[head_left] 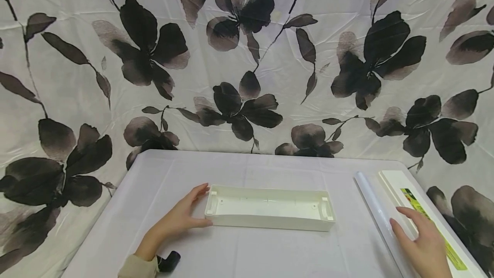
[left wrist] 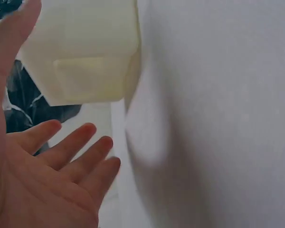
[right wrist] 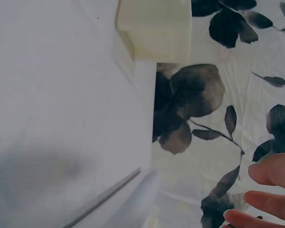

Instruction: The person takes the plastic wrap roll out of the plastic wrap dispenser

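A long, shallow off-white plastic box (head_left: 270,223), open at the top, lies across the middle of the table. At its left end is my left hand (head_left: 175,218), thumb and fingers spread around that end; the left wrist view shows the palm (left wrist: 42,190) with nothing gripped. Whether the thumb touches the box cannot be told. My right hand (head_left: 424,241) hovers with parted fingers above a slim, glossy roll of what looks like clear film (head_left: 380,218) and a long white lid-like piece (head_left: 391,179) with a yellow-green label. No contact is plain there.
A white cloth covers the table (head_left: 270,256). Behind it hangs a floral curtain (head_left: 293,67). The black strap piece (head_left: 169,262) of the wrist camera shows at my left cuff. The roll and the lid-like piece lie side by side along the right edge.
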Demonstrator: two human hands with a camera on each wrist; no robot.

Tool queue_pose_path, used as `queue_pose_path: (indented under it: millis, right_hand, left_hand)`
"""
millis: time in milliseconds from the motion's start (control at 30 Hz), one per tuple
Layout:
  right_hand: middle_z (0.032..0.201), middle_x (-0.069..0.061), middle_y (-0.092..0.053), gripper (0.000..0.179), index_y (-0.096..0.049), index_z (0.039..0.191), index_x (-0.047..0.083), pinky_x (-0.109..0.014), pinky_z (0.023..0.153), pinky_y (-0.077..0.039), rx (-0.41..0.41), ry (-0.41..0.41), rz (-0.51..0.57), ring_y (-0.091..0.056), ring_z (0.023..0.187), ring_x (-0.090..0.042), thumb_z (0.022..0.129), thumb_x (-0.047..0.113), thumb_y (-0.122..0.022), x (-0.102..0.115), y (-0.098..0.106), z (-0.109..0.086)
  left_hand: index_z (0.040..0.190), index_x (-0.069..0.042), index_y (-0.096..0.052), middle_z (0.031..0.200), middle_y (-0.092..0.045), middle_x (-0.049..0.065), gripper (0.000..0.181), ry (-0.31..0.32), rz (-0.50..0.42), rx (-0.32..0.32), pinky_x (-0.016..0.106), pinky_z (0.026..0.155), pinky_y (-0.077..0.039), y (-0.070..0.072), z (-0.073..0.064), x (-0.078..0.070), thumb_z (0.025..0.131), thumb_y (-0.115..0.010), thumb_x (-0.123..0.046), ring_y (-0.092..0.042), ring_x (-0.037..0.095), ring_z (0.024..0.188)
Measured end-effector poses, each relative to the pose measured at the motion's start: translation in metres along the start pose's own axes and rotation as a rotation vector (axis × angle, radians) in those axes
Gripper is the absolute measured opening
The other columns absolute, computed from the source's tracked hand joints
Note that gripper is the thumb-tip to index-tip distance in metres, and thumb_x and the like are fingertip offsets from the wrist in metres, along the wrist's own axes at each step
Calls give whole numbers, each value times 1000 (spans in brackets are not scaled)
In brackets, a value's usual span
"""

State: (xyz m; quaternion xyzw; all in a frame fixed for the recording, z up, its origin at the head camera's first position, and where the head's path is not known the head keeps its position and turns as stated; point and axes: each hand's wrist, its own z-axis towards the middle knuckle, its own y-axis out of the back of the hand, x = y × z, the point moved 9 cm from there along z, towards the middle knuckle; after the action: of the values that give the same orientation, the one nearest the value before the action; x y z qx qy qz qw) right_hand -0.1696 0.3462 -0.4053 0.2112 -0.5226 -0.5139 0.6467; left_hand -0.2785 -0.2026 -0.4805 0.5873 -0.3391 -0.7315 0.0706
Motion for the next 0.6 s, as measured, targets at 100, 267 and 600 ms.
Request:
queue_pose_path:
  millis: [100,267,600]
  right_hand:
    - [126,-31,-54,42,-55,128,-2,-71,95,-36,-32,32,11,-46,116,-51,90,11,-69,8,2,2]
    - [129,-27,-57,52,-55,135,1,-57,110,-34,-142,214,53,-49,120,-47,86,8,-71,31,11,5]
    - [143,-24,-50,65,-53,138,1,-48,121,-12,-174,545,76,-31,144,-32,99,52,-49,72,5,4]
  left_hand:
    - [152,-6,-33,151,-41,17,97,5,113,-12,61,112,-30,8,-7,-6,78,-83,-45,-36,40,140]
    - [146,-2,-43,147,-45,21,82,-101,369,-80,67,110,-26,27,-22,-32,83,-79,-41,-37,44,137]
    - [138,-7,-54,143,-49,20,47,-308,853,-313,62,114,-23,56,-52,-66,96,-62,-26,-39,46,134]
